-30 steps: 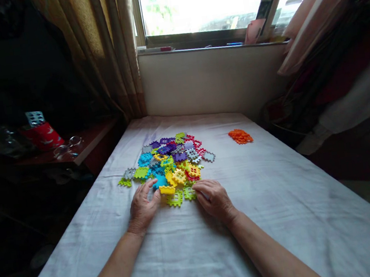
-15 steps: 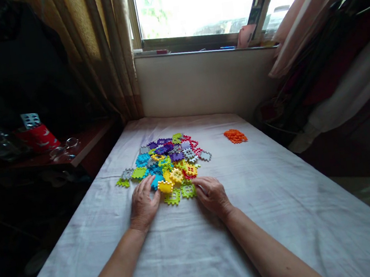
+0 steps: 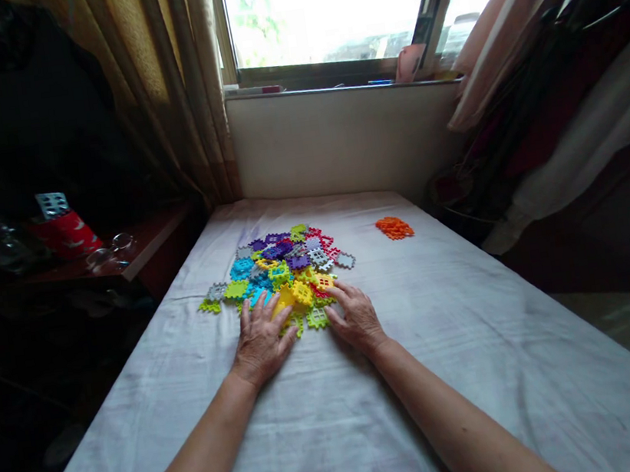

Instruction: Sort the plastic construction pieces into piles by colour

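Observation:
A mixed heap of notched plastic building tiles in purple, blue, green, yellow, red and grey lies on the bed-like surface in front of me. My left hand is open at the near left edge of the heap, fingers spread over a yellow tile and beside a blue tile. My right hand is open too, its fingertips at a yellow window tile and its thumb beside a green window tile. Both hands partly cover tiles beneath them.
A small pile of orange tiles sits apart at the back right of the white sheet. To the left, a dark red table bears a red container and eyeglasses. Clothes hang at the right.
My left hand has moved right, its fingers now over the yellow tile. My right hand has shifted slightly forward, its fingers reaching onto the yellow window tile. The view has shifted slightly.

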A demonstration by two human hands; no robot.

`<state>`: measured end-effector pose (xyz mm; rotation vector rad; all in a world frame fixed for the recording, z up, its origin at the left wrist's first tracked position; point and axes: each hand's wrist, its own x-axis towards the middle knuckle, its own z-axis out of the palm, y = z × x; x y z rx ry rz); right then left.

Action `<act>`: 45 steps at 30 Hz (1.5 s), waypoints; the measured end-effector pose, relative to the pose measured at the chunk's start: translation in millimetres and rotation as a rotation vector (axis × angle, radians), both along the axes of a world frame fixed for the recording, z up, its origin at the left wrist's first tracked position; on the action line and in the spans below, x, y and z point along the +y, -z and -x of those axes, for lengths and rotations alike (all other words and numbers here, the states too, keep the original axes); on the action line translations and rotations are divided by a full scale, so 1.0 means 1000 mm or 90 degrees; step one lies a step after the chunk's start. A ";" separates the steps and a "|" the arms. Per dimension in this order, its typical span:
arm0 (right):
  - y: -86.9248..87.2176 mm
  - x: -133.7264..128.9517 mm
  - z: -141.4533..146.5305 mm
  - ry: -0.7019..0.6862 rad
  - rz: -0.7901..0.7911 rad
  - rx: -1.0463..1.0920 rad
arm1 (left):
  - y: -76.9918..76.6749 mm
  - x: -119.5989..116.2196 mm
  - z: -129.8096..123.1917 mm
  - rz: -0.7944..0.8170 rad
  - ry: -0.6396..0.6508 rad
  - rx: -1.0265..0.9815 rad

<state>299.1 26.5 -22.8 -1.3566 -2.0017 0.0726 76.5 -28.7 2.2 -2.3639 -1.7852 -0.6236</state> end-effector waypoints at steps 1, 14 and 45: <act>-0.001 0.000 0.000 -0.007 0.012 -0.003 | -0.001 0.000 0.000 -0.004 -0.004 -0.003; -0.012 -0.007 -0.006 -0.033 -0.021 0.059 | -0.009 -0.007 0.000 -0.071 -0.080 0.003; -0.014 0.000 -0.015 0.017 0.129 0.097 | 0.006 0.003 0.010 -0.120 0.008 0.003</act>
